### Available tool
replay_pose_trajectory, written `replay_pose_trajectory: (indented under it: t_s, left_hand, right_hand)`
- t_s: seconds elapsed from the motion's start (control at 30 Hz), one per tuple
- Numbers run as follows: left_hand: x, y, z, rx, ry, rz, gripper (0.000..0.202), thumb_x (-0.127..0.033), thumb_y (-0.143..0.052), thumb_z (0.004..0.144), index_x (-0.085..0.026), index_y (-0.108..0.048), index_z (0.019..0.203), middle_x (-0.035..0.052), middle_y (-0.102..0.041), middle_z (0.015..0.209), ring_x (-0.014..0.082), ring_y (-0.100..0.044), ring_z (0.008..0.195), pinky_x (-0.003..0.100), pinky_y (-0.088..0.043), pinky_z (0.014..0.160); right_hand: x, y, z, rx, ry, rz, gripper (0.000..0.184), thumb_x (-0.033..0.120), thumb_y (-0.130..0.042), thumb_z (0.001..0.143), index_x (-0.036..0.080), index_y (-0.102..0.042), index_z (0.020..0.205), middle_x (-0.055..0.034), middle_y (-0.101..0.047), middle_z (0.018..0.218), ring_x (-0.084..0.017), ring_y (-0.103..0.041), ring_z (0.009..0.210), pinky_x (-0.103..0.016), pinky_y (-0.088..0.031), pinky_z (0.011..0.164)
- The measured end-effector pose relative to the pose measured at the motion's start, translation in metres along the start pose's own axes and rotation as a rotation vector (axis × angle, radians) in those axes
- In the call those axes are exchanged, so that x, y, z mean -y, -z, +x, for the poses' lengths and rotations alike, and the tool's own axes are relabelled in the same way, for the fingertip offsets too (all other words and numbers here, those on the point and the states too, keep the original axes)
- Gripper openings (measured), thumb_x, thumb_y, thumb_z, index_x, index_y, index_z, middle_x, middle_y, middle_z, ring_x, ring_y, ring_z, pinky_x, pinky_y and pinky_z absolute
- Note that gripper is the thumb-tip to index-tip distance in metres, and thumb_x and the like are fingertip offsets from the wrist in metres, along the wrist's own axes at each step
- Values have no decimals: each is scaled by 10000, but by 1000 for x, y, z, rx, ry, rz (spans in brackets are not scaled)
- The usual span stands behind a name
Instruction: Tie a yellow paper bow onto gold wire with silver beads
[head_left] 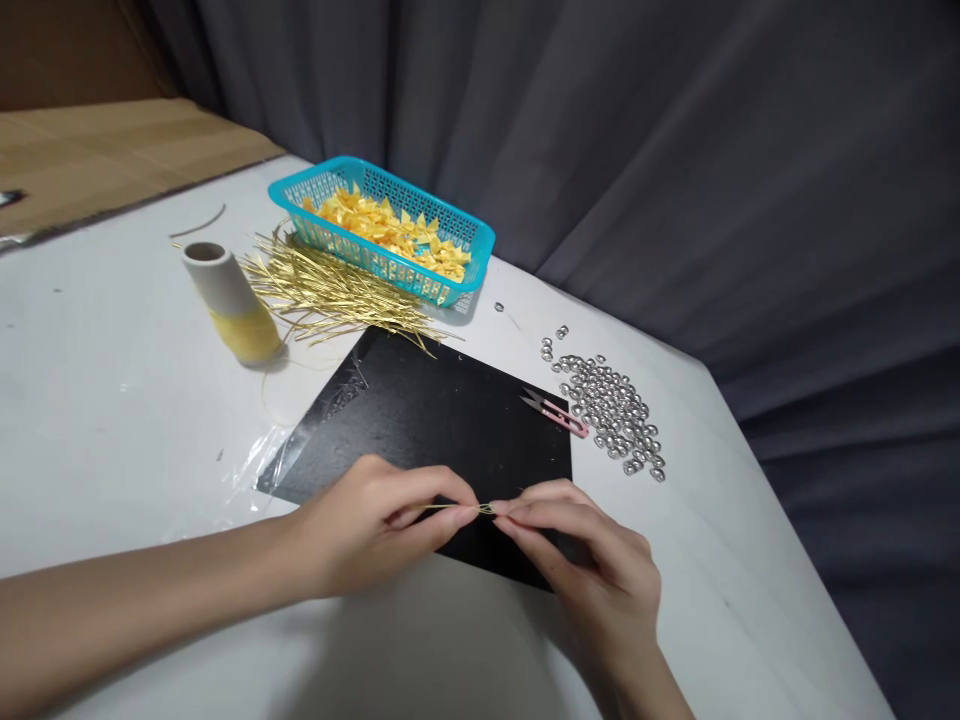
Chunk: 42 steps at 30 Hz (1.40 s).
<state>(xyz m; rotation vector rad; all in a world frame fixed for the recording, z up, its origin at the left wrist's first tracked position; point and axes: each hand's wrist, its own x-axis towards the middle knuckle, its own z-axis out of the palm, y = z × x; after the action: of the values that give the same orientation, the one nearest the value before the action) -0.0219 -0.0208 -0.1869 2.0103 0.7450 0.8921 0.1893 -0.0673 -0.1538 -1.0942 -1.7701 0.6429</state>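
Note:
My left hand (382,525) and my right hand (581,560) meet over the near edge of a black sheet (435,420). Both pinch the ends of a thin gold strand (457,507) stretched between their fingertips. The strand is very fine and its exact shape at the pinch is hard to make out. A pile of loose gold strands (330,290) lies beyond the sheet, beside a spool of yellow thread (232,300).
A turquoise basket (465,235) holds yellow fabric bits at the back. Small pink snips (556,412) lie at the sheet's right edge, next to a heap of several silver beads (611,405). Clear plastic wrap (251,465) lies left. The table edge runs along the right, against a grey curtain.

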Motion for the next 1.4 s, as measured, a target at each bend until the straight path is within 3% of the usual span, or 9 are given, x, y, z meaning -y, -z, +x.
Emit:
replay_pose_trajectory:
  t_s: [0.47,0.83,1.1,1.23,1.4]
  left_hand:
    - [-1,0,-1,56,58,-37,131,-222,-559,933,-177,-683,938,-125,-176,528,64,-205,449,164,-197,432]
    - [-2,1,0,44,110,-49,176,-254,-529,946,-188,-691,929,-111,-254,508,71,-241,447,166,-235,440]
    - [-2,1,0,31,103,-55,180,-245,-534,940,-184,-700,911,-111,-261,495,69,-229,433,179,-219,423]
    - [-1,1,0,50,101,-68,188,-250,-532,941,-178,-705,924,-111,-265,496,69,-237,437,182,-222,429]
    - [-1,2,0,129,127,-55,209,-275,-525,945,-177,-710,941,-108,-262,507,71,-249,444,187,-227,439]
  right_hand:
    - [0,-6,-4,-88,-55,0,314,-9,-714,786,269,-719,932,-10,-775,854,-159,-692,725,-278,-581,636]
    - [1,-11,-5,-208,-127,53,251,13,-700,795,254,-707,865,-24,-762,808,-182,-711,723,-315,-588,651]
    - [1,-9,-4,-222,-128,48,234,27,-714,793,250,-699,861,-12,-758,814,-173,-694,734,-301,-562,669]
    - [-5,0,-2,-267,-182,-64,171,94,-729,807,250,-699,869,-2,-749,809,-170,-684,750,-284,-549,681]
    - [-29,16,2,-162,-249,-304,43,246,-693,862,223,-718,836,-26,-737,804,-183,-674,714,-313,-538,687]
